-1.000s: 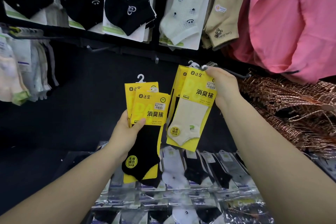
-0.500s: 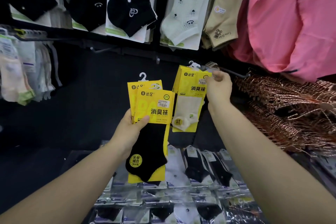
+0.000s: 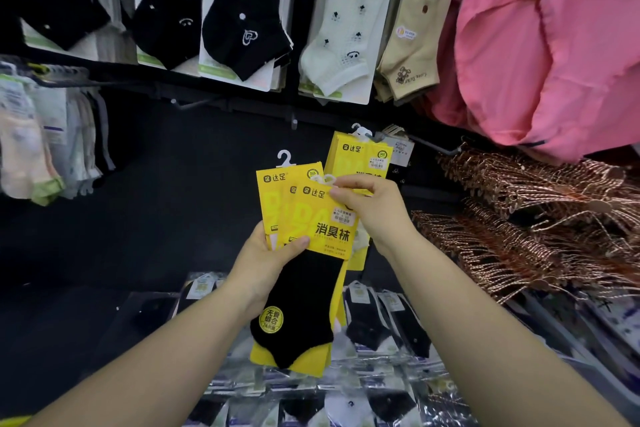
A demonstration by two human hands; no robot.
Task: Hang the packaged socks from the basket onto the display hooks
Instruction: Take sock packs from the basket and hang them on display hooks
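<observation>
Where 0.5 s ago the right hand (image 3: 370, 208) was raised to the thin metal display hook (image 3: 433, 145), it is now lowered onto the fan of yellow cardboard sock packs (image 3: 311, 288) — the front pack's top corner is pinched. The fan is gripped by the left hand (image 3: 263, 260), thumb laid across its front. 1 yellow hung pack (image 3: 360, 156) is left on the hook.

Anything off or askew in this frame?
Nothing damaged or spilled. Only untidy bit: the yellow sock packs in the left hand are fanned unevenly; the right hand pinches the front pack's top.
</observation>
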